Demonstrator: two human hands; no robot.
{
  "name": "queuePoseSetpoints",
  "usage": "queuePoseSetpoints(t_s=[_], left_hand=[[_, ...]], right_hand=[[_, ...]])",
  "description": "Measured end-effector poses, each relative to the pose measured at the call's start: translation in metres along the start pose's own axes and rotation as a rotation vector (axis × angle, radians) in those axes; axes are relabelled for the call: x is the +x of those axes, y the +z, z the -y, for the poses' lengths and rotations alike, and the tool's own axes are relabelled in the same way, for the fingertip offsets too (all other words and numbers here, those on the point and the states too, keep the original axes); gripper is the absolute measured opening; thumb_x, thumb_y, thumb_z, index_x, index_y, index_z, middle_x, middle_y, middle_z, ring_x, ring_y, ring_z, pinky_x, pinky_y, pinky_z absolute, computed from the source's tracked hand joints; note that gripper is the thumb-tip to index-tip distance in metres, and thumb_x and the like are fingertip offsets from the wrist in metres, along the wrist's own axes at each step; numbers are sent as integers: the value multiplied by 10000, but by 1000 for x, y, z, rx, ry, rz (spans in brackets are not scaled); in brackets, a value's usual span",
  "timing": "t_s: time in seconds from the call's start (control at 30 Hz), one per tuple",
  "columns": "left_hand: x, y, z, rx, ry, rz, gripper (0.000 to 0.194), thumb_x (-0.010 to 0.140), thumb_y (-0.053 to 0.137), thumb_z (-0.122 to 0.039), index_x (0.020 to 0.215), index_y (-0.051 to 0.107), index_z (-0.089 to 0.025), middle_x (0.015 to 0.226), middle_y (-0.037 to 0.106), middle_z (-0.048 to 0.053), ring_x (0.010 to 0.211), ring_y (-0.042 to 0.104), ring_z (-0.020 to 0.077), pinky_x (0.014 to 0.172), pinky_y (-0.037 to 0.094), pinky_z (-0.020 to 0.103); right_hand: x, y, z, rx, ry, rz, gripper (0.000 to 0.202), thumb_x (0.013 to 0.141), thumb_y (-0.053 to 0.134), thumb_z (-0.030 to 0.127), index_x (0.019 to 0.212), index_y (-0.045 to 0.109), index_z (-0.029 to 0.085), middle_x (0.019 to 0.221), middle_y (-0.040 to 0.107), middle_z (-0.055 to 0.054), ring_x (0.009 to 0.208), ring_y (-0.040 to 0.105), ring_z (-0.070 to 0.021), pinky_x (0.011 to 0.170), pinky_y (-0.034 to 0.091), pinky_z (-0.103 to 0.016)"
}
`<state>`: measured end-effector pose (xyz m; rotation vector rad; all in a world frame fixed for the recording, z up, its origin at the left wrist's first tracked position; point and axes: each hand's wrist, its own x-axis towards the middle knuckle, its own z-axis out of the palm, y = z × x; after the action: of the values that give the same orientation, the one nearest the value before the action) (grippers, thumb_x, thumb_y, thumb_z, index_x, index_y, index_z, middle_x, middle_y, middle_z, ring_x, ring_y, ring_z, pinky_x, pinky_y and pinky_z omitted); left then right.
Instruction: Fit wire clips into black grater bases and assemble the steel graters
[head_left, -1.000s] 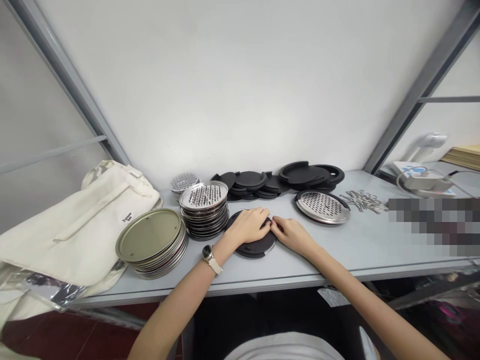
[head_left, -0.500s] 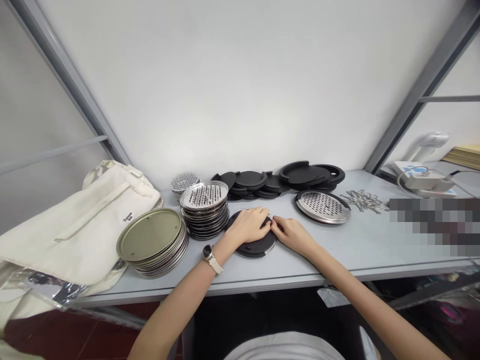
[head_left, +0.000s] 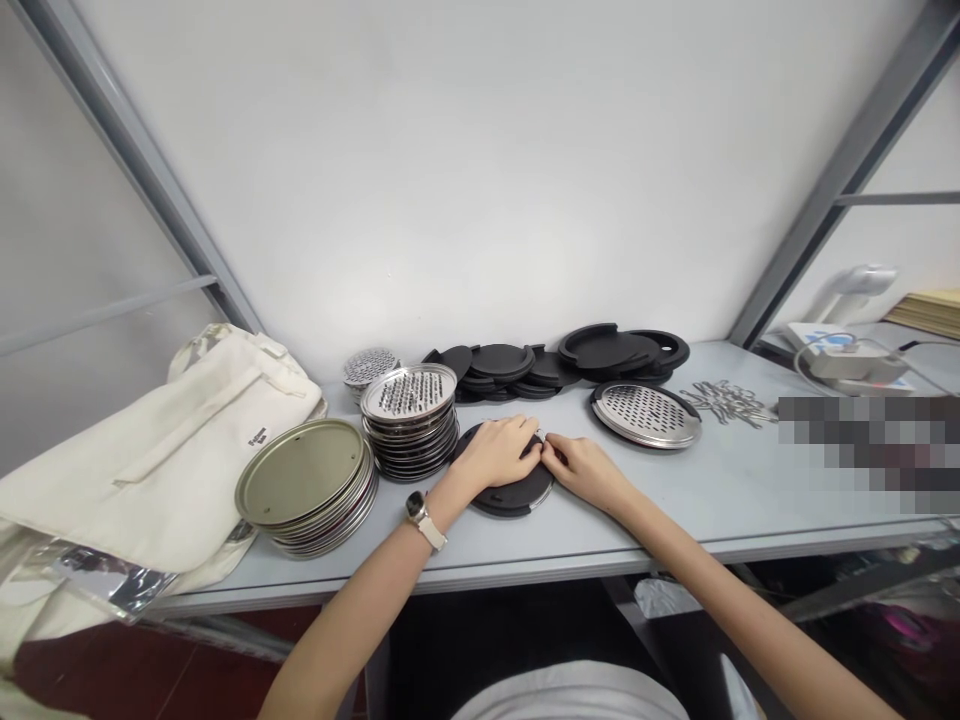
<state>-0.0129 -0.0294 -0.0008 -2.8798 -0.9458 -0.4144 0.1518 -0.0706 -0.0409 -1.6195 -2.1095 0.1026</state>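
Note:
A black round holder lies on the table in front of me, with a strip of silvery metal edge showing at its lower right. My left hand rests across its top, wrist watch on, fingers curled toward the right rim. At that rim, my right hand pinches close to the left fingertips. Between the hands shows a small shiny metal clip, largely covered by the fingers. Left of the holder stands a stack of round grater plates. To the right, a grater plate in a black holder lies flat.
Black round holders are heaped along the wall. Metal clips lie loose at the right. A stack of olive-topped round plates and a cream bag occupy the left. A power adapter with cables sits far right.
Both hands stay at the same spot on the holder, with hardly any finger movement. The view has shifted very slightly.

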Motion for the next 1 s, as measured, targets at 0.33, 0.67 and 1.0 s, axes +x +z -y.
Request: queuePoseSetpoints(t_s=[0.33,0.67,1.0], left_hand=[[1,-2,-2,-10,-15,46,182,894,376,-315,926,482,-171,899,563,55,826,551,199,679,415,310],[1,-1,-1,-8,-7,30,174,893,381,-315,920,478,-173,898,561,50,826,548,197,667,414,307],[1,-1,-1,1,0,27,172,895,375,-314,906,474,-174,893,567,45,817,554,196,667,417,305]], right_hand=[[0,-1,0,14,-4,0,268,882,348,289,676,495,201,541,556,-2,474,475,-123,508,247,-230],[-1,-2,1,12,1,-20,255,864,369,280,654,488,200,522,539,4,473,475,-120,509,241,-236],[0,-2,1,10,10,4,266,885,345,289,693,507,201,551,567,-8,491,497,-129,514,251,-232]])
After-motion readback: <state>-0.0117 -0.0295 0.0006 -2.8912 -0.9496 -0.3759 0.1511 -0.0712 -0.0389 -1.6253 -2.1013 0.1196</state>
